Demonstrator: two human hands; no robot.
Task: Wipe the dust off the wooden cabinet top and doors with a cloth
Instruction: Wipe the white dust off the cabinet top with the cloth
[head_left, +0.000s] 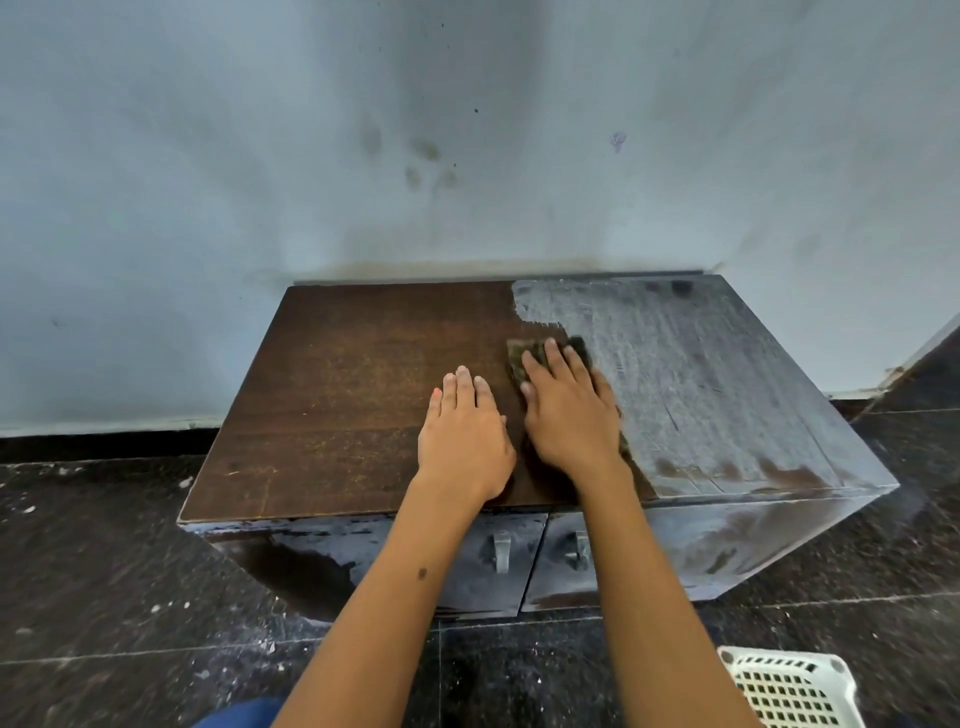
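Cloth (524, 358) pinned flat under straight fingers of right hand (569, 410), mid cabinet top (337, 395), at the border between clean brown wood and dusty grey right half. Left hand (462, 436) spread flat just beside, likely bracing. Doors (483, 566) below front edge, dust-streaked.

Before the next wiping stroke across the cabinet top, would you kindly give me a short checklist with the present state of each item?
1. Cloth under right hand, pressed flat: ok.
2. Left hand flat on the cabinet top, bracing: ok.
3. Left half of the top wiped to brown wood: ok.
4. Right half dust-free: not ok, the dusty area is grey.
5. Doors wiped: not ok, dust streaks show.
6. Cloth clean enough underneath: cannot tell.
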